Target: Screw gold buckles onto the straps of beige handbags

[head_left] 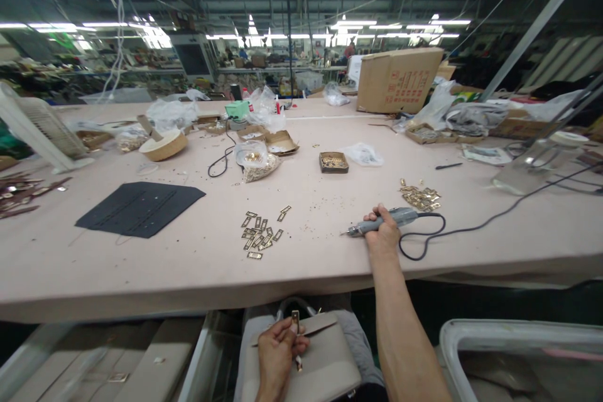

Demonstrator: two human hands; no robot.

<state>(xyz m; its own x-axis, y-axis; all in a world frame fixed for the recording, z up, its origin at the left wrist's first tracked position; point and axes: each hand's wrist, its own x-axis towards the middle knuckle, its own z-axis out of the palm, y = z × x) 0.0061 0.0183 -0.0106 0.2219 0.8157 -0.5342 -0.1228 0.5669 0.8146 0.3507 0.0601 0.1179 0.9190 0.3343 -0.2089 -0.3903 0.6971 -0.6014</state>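
My left hand (277,352) pinches a small gold metal plate (295,320) above a beige handbag (330,358) that rests on my lap. Another bit of gold hardware shows just below those fingers. On the table, my right hand (382,229) is wrapped round a grey electric screwdriver (398,218), its tip pointing left and its cable trailing off to the right. Left of that tip lie tiny scattered screws and a loose pile of rectangular gold plates (257,239). A second heap of gold hardware (421,198) sits beyond the screwdriver.
A small box of gold parts (333,162) and a bag of small parts (259,166) stand mid-table. A dark sheet (141,208) lies at left, near a fan (42,125). Below the table edge are a bin of beige bags (117,358) and a white-rimmed tub (518,328).
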